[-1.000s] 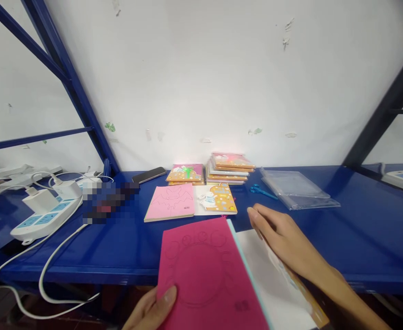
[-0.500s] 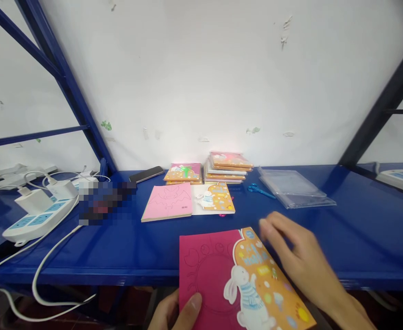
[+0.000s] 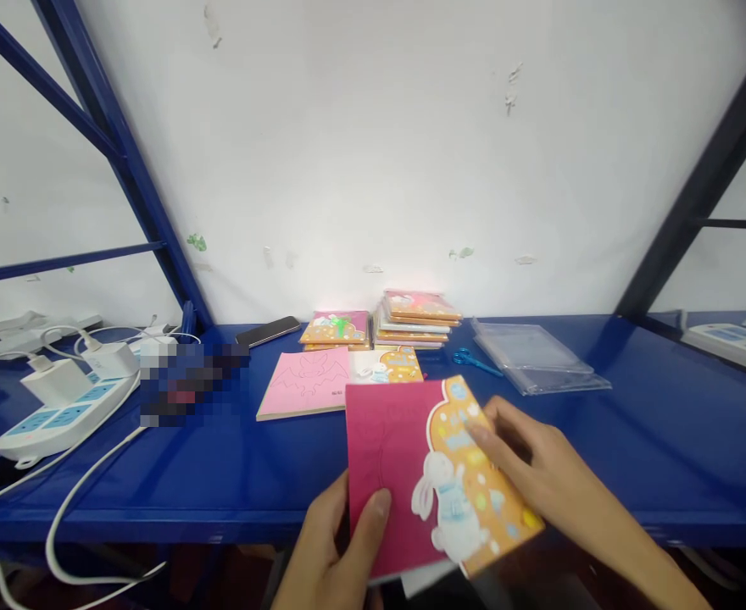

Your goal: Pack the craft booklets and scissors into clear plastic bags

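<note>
The left hand (image 3: 328, 546) grips a pink-and-orange rabbit booklet (image 3: 427, 479) at its near edge, thumb on top, while the right hand's (image 3: 542, 470) bent fingers lie over its orange cover, their grip unclear.

The person's left hand (image 3: 335, 546) is gripping the lower edge of a magenta card booklet (image 3: 376, 457), thumb lying across its front, while the right hand (image 3: 544, 474) is pressing its fingers onto a glossy orange rabbit-printed page (image 3: 468, 500) lying over it (the fingertips are covering part of the print). Beyond them, a pink bat-outlined booklet (image 3: 303, 385) is lying on a glossy blue metal shelf (image 3: 665, 449), near a stack of orange-edged booklets (image 3: 417, 320) and small blue-handled scissors (image 3: 464, 356).
</note>
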`<state>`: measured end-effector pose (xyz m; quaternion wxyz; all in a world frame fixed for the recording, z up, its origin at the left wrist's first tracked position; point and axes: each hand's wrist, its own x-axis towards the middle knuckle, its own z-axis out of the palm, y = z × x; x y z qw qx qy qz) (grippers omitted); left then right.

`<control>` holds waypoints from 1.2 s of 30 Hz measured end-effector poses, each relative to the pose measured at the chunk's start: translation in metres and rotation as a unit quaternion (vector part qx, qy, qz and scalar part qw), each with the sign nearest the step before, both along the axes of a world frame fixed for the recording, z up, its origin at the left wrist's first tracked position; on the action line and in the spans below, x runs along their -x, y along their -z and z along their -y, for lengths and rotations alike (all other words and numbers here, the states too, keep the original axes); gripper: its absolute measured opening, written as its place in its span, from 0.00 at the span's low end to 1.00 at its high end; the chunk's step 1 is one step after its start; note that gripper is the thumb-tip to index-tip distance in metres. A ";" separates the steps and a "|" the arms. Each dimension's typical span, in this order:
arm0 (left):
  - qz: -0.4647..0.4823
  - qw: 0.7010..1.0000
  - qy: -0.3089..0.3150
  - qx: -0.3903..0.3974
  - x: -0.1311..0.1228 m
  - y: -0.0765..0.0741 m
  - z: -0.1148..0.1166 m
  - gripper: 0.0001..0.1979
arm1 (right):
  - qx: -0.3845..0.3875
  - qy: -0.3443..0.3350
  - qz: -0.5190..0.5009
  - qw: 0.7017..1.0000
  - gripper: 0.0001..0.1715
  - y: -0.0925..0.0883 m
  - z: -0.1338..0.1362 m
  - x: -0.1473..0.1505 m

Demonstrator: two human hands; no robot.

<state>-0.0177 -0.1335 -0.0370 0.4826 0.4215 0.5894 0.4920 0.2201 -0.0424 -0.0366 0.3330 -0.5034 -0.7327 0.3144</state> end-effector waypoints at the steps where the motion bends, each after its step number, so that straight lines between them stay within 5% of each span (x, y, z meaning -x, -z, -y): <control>1: -0.036 0.998 0.034 -0.028 0.000 -0.005 -0.009 0.25 | 0.043 -0.017 -0.072 0.996 0.19 -0.005 -0.003 0.001; 4: -0.131 0.976 0.081 -0.156 0.002 -0.015 -0.038 0.20 | 0.108 -0.050 -0.209 0.971 0.26 -0.019 -0.011 0.005; 8: -0.209 0.948 0.057 -0.232 0.000 -0.013 -0.062 0.14 | 0.092 -0.045 -0.229 0.968 0.27 -0.023 -0.014 0.010; 11: -0.173 0.958 0.020 -0.228 -0.003 -0.012 -0.065 0.16 | 0.101 -0.040 -0.257 0.960 0.29 -0.020 -0.013 0.010; 15: 0.026 0.974 0.010 -0.223 -0.013 -0.015 -0.065 0.30 | 0.058 -0.013 -0.255 0.965 0.30 -0.015 -0.012 0.012; 18: 0.108 0.973 0.018 -0.205 -0.022 -0.013 -0.065 0.29 | 0.064 -0.034 -0.243 0.967 0.27 -0.011 -0.012 0.015; 23: 0.058 0.973 0.007 -0.224 -0.029 -0.004 -0.063 0.30 | 0.084 -0.056 -0.211 0.972 0.25 -0.005 -0.011 0.016; 31: 0.090 0.978 0.039 -0.185 -0.026 -0.012 -0.069 0.33 | 0.055 -0.051 -0.190 0.979 0.26 -0.001 -0.012 0.016; 36: 0.062 0.986 0.044 -0.148 -0.025 -0.011 -0.075 0.25 | 0.037 -0.053 -0.153 0.986 0.26 -0.004 -0.007 0.015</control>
